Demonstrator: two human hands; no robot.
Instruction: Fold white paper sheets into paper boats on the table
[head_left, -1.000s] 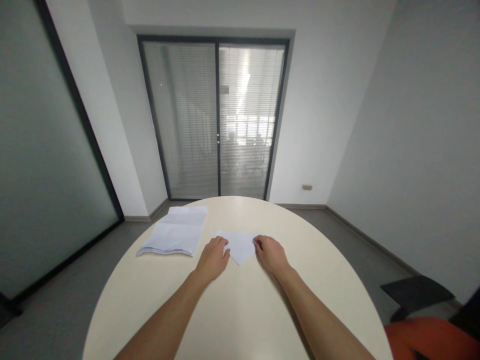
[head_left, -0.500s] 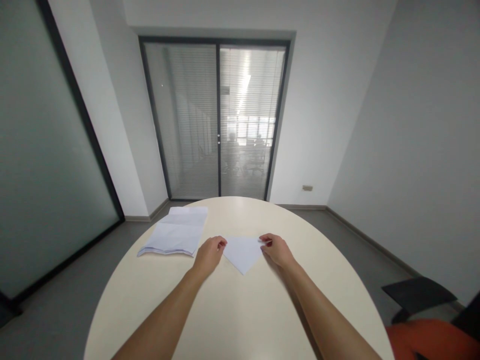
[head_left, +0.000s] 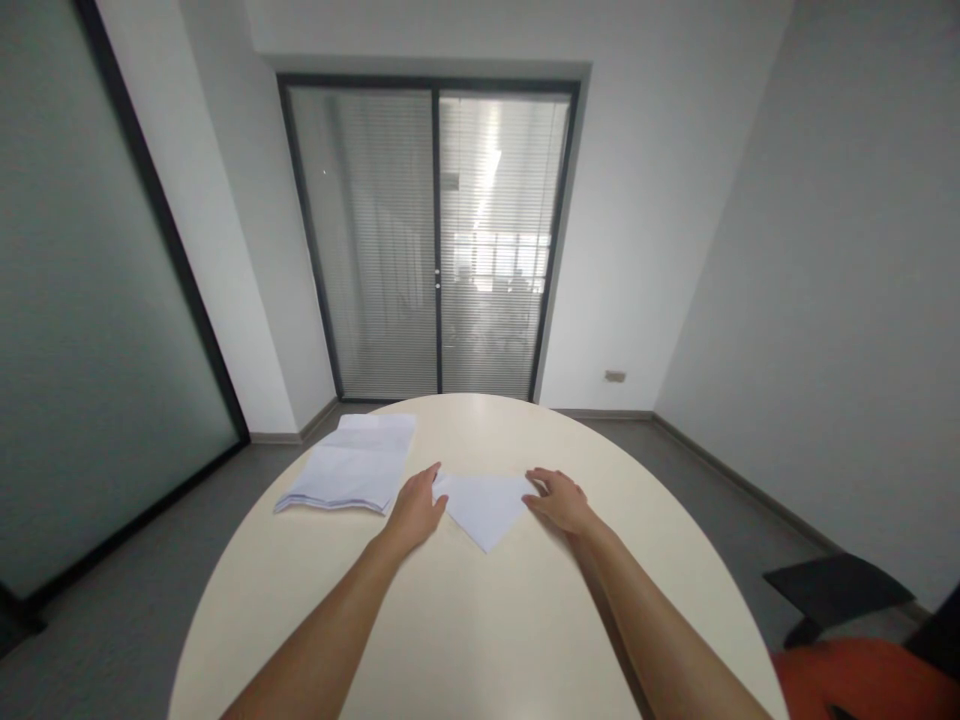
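A folded white sheet of paper [head_left: 486,505] lies on the round table, its straight edge away from me and one point facing me. At its left corner is my left hand [head_left: 418,510], thumb and forefinger spread apart around the paper's edge. My right hand [head_left: 561,502] is at the right corner, with its fingers and thumb also apart and the tips beside the paper. Neither hand grips the sheet. Just left of my left hand rests a stack of folded white paper [head_left: 352,462].
The cream round table [head_left: 480,640] fills the lower middle. A chair with an orange seat [head_left: 862,680] and a dark armrest [head_left: 840,588] stands at the lower right. Glass panels with blinds [head_left: 367,250] are beyond the table, between white walls.
Both hands have loosened from pinching the paper's corners, and their fingers have spread. My left hand has shifted slightly left, my right slightly right. The paper lies almost where it was.
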